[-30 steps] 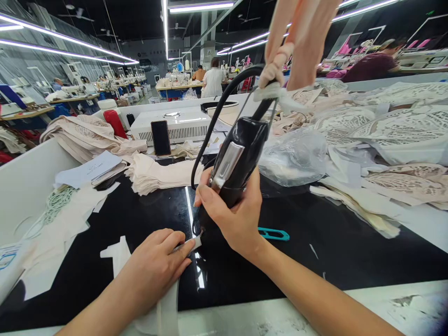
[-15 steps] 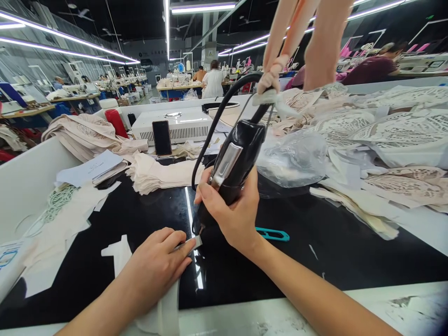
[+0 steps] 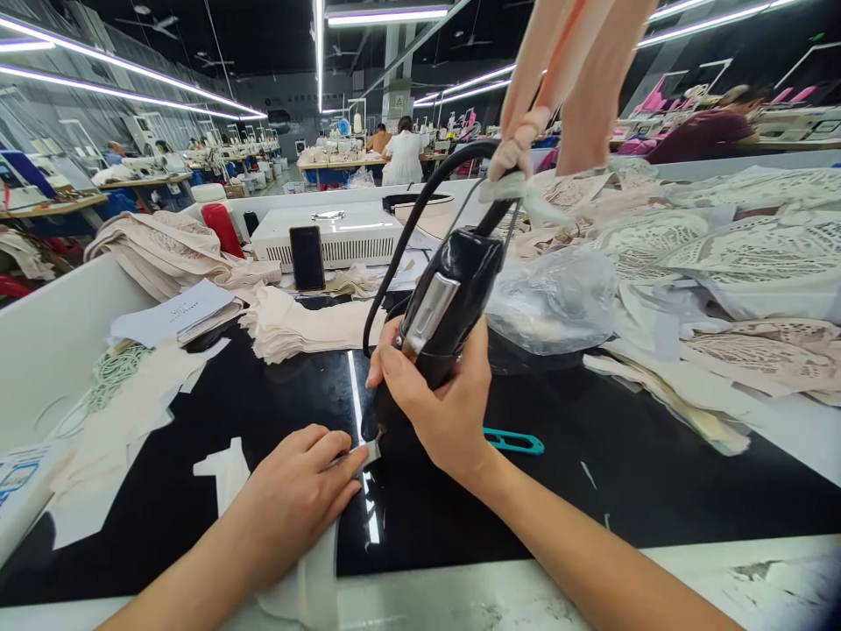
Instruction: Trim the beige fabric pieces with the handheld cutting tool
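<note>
My right hand point(image 3: 447, 403) is wrapped round a black corded electric hand tool point(image 3: 441, 302) with a silver lever plate on its side. The tool stands tilted, its lower end near the black work surface and partly hidden by my fingers. Low on the left, my left hand point(image 3: 306, 491) presses a white fabric strip point(image 3: 315, 574) down, fingers close together. The strip's short end pokes out past the fingertips, right beside the tool's lower end. Twisted peach cloth point(image 3: 519, 149) is knotted at the tool's top and runs upward.
A teal flat-handled tool point(image 3: 516, 442) lies right of my right wrist. Stacked pale fabric pieces point(image 3: 308, 324), a phone point(image 3: 307, 258) and a white vented box point(image 3: 332, 237) stand behind. Lace pieces point(image 3: 755, 254) and a clear plastic bag point(image 3: 555, 298) fill the right; several people sit further back.
The view has shifted slightly. Both hands keep nearly the same places, with the tool and strip held as before.
</note>
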Tool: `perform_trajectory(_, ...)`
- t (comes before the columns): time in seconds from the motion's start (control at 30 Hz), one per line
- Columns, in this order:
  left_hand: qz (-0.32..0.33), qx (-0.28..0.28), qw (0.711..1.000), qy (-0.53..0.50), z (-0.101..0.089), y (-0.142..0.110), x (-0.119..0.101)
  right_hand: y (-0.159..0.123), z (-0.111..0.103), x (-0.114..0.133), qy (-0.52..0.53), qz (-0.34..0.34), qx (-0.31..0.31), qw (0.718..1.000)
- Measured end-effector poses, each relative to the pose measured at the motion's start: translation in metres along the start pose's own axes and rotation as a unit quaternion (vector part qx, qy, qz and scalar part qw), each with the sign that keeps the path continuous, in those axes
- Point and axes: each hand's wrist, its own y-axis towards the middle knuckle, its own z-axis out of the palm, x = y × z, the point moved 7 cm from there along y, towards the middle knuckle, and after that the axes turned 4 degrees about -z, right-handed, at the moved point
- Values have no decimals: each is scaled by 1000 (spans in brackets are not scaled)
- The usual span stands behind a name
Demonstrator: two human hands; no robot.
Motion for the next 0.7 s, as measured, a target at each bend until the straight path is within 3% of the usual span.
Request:
perform_trajectory(0.13,4,-16,1000,-1,-3,1,-1,-2,-3,1,27,33,-13,999)
perform_trajectory(0.43,-3,-8,1000,-18,-5,3,1,-7,-3,0,3,36,-13,999)
perform_trajectory(0.7,23,-27,999,0,-14,-12,1,-10,-3,12,37,34,7,999)
